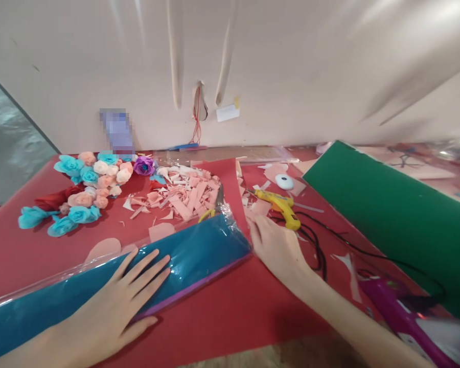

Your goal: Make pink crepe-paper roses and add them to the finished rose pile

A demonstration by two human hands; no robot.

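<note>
My left hand (126,291) lies flat with spread fingers on a long pack of blue paper (199,245) in clear plastic film. A purple edge shows along the near side of the pack. At the pack's right end, my right hand (278,250) is closed at the edge of a sheet of red paper (230,176); its fingertips are partly hidden. Just beyond that hand lies a yellow glue gun (279,204) with a black cord. Part of a yellow-handled tool (207,214) peeks out behind the pack.
Blue, peach and white paper flowers (88,176) cluster at the left, with a purple one (144,165) beside them. Pink paper scraps (191,191) are heaped behind the pack. A green board (391,220), a magenta glue gun (398,312) and a white oval case (284,181) lie at the right.
</note>
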